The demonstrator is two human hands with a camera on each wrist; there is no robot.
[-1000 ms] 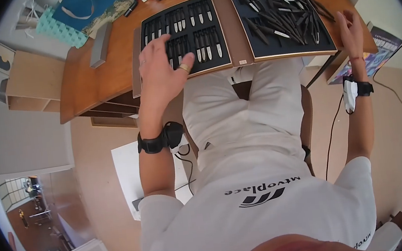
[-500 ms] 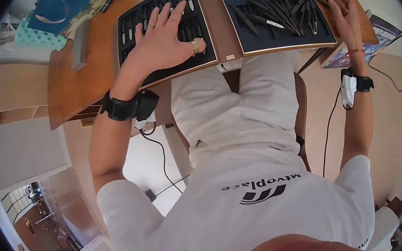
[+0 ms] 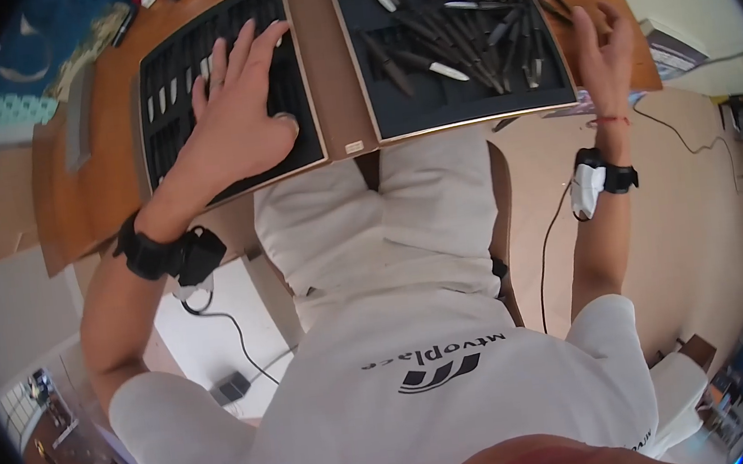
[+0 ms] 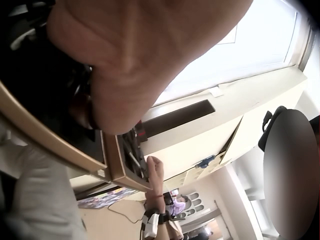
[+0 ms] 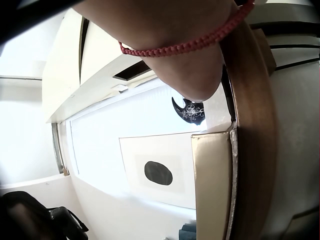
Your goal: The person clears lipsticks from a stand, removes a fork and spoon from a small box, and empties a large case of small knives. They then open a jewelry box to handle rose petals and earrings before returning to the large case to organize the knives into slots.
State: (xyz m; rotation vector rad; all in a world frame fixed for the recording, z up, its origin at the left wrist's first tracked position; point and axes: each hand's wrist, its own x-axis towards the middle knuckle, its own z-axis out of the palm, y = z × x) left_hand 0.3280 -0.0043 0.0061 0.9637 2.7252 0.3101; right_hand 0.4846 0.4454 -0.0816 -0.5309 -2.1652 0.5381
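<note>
An open hinged case lies on the table. Its left tray (image 3: 309, 134) holds rows of slim black pen-like pieces (image 3: 163, 100) with silver-white tips. Over this tray my left hand (image 3: 233, 124) spreads its fingers, palm down, hiding many of the pieces. A ring sits on its thumb. In the right tray (image 3: 440, 111), more black pieces (image 3: 469, 36) lie in a loose, crossing heap. My right hand (image 3: 604, 53), with a red cord bracelet (image 5: 185, 47) at the wrist, rests by the table's right edge beside that tray, fingers loosely bent and nothing visible in them.
A long grey box (image 3: 81, 118) lies on the wooden table (image 3: 63, 187) left of the case. Behind it are a blue bag (image 3: 22, 51) and a mint-green patterned item (image 3: 10, 111). Cables run down from both wrist cameras.
My left hand has moved from the left tray's near side farther over it, fingers now spread. My right hand stays by the table's right edge. The head view has shifted.
</note>
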